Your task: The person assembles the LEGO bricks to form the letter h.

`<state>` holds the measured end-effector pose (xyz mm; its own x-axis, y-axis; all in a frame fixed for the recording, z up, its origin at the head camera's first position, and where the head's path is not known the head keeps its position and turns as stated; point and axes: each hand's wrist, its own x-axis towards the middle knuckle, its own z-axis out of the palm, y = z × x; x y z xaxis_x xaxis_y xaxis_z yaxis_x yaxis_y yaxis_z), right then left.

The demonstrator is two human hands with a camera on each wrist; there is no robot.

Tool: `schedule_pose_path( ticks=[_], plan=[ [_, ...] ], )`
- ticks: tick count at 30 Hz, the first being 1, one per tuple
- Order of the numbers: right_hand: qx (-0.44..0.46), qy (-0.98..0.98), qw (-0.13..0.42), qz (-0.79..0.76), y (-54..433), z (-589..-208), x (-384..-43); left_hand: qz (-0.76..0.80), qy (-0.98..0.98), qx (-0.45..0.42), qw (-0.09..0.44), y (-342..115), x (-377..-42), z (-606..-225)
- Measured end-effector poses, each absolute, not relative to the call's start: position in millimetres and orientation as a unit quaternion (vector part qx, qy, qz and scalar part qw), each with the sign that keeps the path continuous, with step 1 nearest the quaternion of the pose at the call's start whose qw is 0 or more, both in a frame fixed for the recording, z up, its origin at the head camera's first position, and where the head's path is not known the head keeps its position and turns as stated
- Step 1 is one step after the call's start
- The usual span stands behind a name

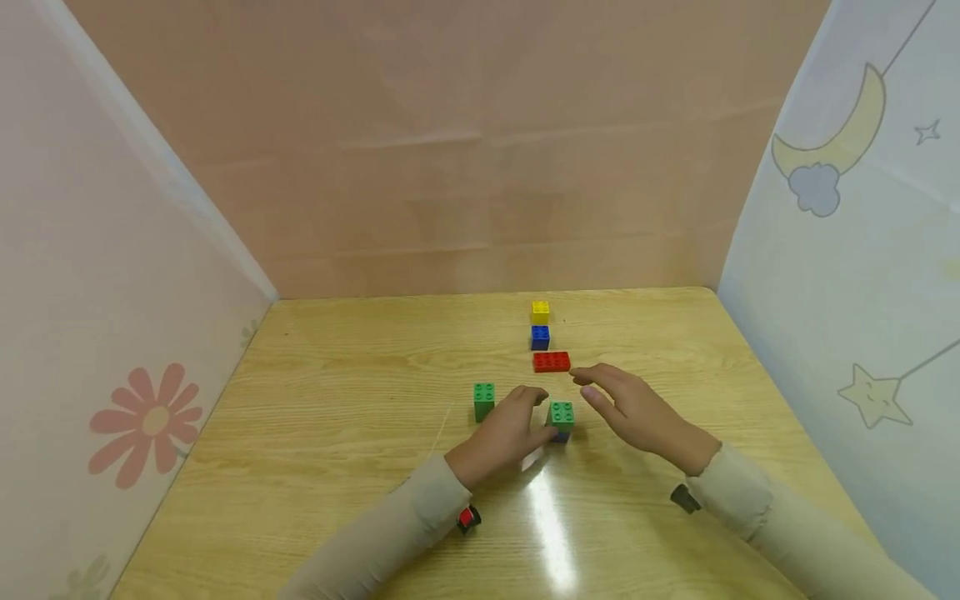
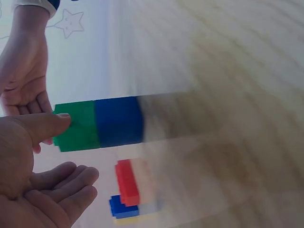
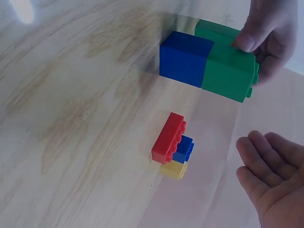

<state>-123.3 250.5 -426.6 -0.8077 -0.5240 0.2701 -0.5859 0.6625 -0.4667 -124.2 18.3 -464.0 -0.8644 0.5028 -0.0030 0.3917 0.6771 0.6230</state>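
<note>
In the head view a green brick (image 1: 561,414) sits on top of a blue brick (image 1: 559,436), forming an upright stack on the table. My left hand (image 1: 510,429) is just left of this stack. Its thumb (image 2: 59,122) lies against the green brick's side in the left wrist view, while its other fingers (image 2: 71,183) are bent loosely, away from the bricks. To the right of the stack, my right hand (image 1: 637,408) hovers with nothing in it. Its relaxed fingers (image 3: 266,156) show in the right wrist view, apart from the stack.
Left of the left hand stands another green piece (image 1: 483,402). Farther back, a long red brick (image 1: 552,362), a blue brick (image 1: 540,337) and a yellow brick (image 1: 540,312) line up on the wooden table (image 1: 337,375). Printed panels (image 1: 847,275) flank both sides.
</note>
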Motion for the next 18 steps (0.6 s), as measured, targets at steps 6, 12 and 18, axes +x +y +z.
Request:
schedule_pose_path(
  ticks=[6, 12, 18],
  plan=[
    [0.307, -0.899, 0.085, 0.301, 253.8, -424.6, -128.1, 0.324, 0.912, 0.239, 0.075, 16.1, -122.9, -449.8],
    [0.293, -0.899, 0.096, 0.312, 254.8, -423.5, -129.5, 0.313, 0.912, 0.261, 0.042, 14.2, -116.8, -440.8],
    [0.288, -0.898, 0.11, 0.314, 256.2, -423.4, -132.6, 0.316, 0.904, 0.289, -0.014, 12.2, -112.3, -429.3]
  ],
)
